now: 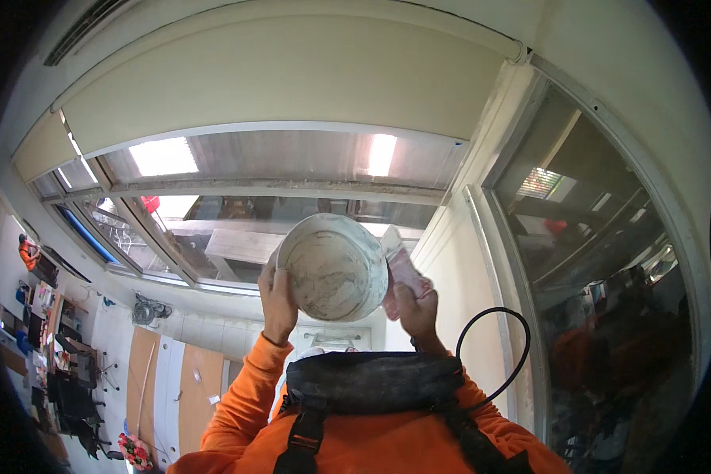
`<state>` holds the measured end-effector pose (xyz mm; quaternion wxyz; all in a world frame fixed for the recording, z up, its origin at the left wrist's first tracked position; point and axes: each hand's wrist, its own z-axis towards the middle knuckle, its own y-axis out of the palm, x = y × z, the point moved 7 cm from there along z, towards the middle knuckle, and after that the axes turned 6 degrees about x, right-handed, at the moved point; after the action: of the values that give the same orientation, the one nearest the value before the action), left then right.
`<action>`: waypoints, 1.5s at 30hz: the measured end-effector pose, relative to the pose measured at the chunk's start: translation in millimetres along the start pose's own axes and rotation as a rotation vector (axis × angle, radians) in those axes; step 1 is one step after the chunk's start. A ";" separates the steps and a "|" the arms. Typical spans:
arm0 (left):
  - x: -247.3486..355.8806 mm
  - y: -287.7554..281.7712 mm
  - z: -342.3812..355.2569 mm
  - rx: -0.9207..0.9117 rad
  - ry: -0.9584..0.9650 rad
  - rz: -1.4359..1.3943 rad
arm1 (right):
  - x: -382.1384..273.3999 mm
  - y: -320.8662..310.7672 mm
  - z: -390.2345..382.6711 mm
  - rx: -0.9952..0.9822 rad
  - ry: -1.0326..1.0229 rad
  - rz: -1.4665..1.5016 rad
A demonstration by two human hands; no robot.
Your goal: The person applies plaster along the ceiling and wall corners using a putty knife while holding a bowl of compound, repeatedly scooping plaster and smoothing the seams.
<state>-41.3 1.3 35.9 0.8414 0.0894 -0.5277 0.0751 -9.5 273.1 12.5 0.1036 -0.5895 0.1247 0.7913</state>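
A round whitish bucket (pixel 335 272), smeared grey inside, is held up in front of me with its open mouth tilted toward me. My left hand (pixel 279 304) grips its left rim, thumb over the edge. At the bucket's right side, my right hand (pixel 417 308) is closed on a flat pink-and-white piece that looks like a cloth (pixel 403 272). The cloth touches or lies very near the bucket's outer wall; its lower part is partly covered by my fingers.
Ahead are framed windows (pixel 292 189) below a cream roller blind (pixel 292 79). To the right stands a glass door (pixel 600 237) in a metal frame. Lower left are wooden boards (pixel 201 387), a coiled cable (pixel 150 310), red flowers (pixel 134 450), desks, chairs and a distant person (pixel 30 254). A black cable (pixel 521 324) loops beside my right arm.
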 end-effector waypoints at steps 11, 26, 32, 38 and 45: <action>-13.2 -7.9 -2.4 0.037 -0.172 -0.112 | -9.8 -11.4 10.7 0.051 -0.119 -0.014; -2.9 -17.3 9.5 0.112 -0.112 -0.018 | 30.1 0.9 -1.1 -0.025 -0.022 -0.200; -2.5 -9.3 10.2 0.124 -0.035 -0.037 | 24.3 22.7 -9.4 -0.107 -0.164 -0.317; -4.3 -14.6 10.8 0.124 -0.075 0.000 | 14.3 22.0 3.1 -0.218 -0.134 -0.406; -8.8 -11.0 10.3 0.094 -0.047 -0.034 | 39.5 24.3 1.4 -0.227 -0.072 -0.485</action>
<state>-51.7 -12.1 31.6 0.8247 0.1395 -0.5418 0.0834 -29.5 251.2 -23.1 0.2278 -0.5817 -0.1137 0.7725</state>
